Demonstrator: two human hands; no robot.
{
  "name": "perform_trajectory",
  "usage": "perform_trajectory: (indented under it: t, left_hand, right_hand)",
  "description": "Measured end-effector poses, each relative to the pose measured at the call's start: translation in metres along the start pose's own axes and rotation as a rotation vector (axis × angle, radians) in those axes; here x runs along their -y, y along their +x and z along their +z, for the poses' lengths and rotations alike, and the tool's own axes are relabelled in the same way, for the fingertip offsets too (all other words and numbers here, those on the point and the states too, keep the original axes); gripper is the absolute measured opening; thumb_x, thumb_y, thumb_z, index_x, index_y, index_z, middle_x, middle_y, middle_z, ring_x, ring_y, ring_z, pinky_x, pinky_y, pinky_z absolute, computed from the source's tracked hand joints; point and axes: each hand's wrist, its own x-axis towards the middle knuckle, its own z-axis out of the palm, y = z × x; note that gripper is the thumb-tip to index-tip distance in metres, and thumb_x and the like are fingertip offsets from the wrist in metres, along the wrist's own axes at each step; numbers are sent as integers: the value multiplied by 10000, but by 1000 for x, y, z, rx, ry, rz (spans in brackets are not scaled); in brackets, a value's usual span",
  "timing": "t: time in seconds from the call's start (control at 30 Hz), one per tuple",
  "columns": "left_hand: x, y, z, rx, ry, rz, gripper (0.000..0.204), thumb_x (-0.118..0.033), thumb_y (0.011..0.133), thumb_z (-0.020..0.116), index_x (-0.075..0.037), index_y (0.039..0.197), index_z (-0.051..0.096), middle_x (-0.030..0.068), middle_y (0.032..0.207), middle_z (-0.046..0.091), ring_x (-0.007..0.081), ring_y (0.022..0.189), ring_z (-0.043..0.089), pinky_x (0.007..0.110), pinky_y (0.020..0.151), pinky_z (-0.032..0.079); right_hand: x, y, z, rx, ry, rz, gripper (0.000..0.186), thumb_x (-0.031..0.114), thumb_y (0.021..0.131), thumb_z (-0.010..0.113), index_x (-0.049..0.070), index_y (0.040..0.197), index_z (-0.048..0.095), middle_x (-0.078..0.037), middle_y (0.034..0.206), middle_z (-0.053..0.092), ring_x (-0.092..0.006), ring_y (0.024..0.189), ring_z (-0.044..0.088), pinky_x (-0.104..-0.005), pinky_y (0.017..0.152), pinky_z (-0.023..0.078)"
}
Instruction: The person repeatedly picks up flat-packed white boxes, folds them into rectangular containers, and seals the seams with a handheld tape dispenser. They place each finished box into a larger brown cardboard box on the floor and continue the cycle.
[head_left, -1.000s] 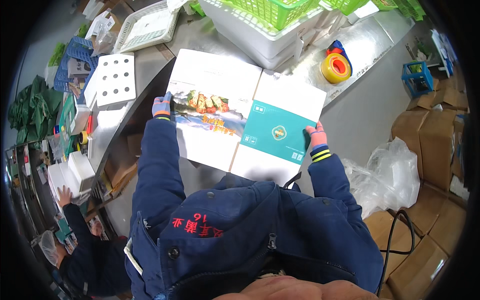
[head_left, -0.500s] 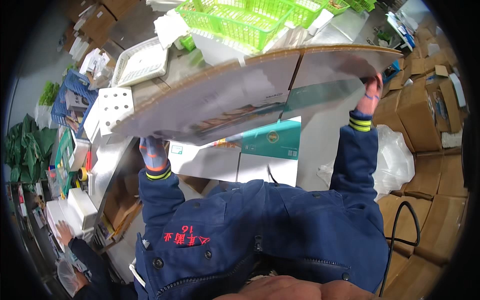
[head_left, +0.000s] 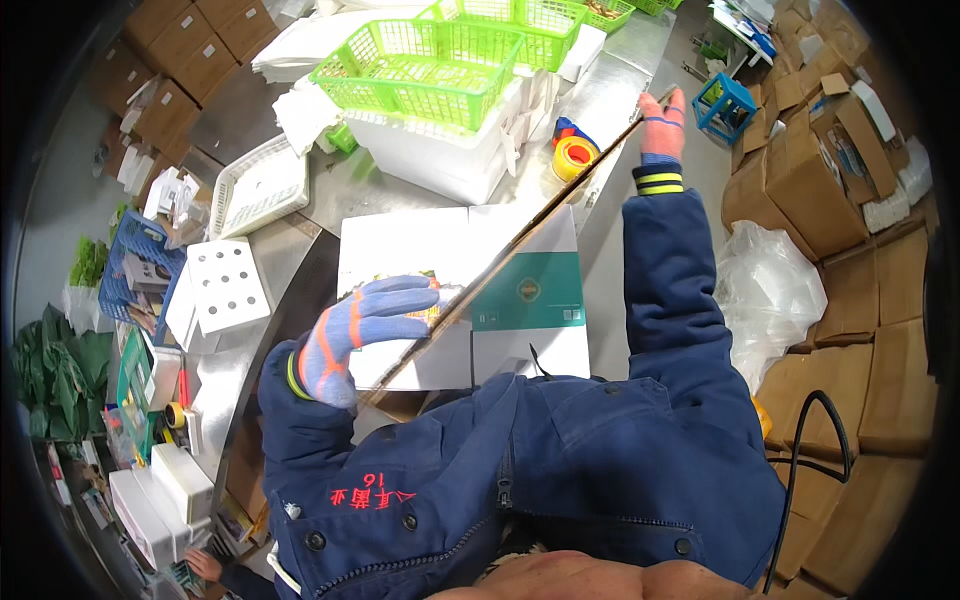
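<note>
A flattened cardboard carton [head_left: 540, 222] stands nearly edge-on before me, slanting from lower left to upper right. My right hand [head_left: 662, 128], in a pink and blue glove, is closed on its far upper end. Near the lower end, my left hand [head_left: 360, 335], in a blue glove with orange stripes, has its fingers stretched out by the carton's left side. Whether its fingertips touch the board, I cannot tell. Beneath lies a white and green printed carton [head_left: 525, 290], partly hidden by the upright one.
Green plastic baskets [head_left: 420, 70] rest on a white box [head_left: 440, 150] at the back of the metal table. Tape rolls [head_left: 574, 157] sit to their right. A white tray [head_left: 262, 185] is at left. Brown boxes [head_left: 840, 380] are stacked at right, beside clear plastic [head_left: 765, 290]. Another person's hand [head_left: 204, 564] shows lower left.
The carton has turned from lying broadly across my view to nearly edge-on. My left hand has come off its end and opened; my right hand has moved farther away and to the left.
</note>
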Motion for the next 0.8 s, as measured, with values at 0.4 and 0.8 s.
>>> perform_trajectory:
  t: [0.4,0.8]
  left_hand:
    - [19,43,40,158,135,379,728,-641,839,337,35,977,571,199,1054,566,417,1018,516,460,824,427]
    - [20,30,26,-63,306,342,664,-604,888,223,-36,764,546,149,858,620,369,874,592,449,771,471]
  right_hand:
    - [-60,8,42,-65,485,-54,549,322,887,521,-14,1301,391,-178,1283,419,-256,1151,436,-317,984,317]
    - [14,30,-27,562,-236,362,610,275,746,572,18,1267,386,-121,827,634,-212,638,630,-316,489,508]
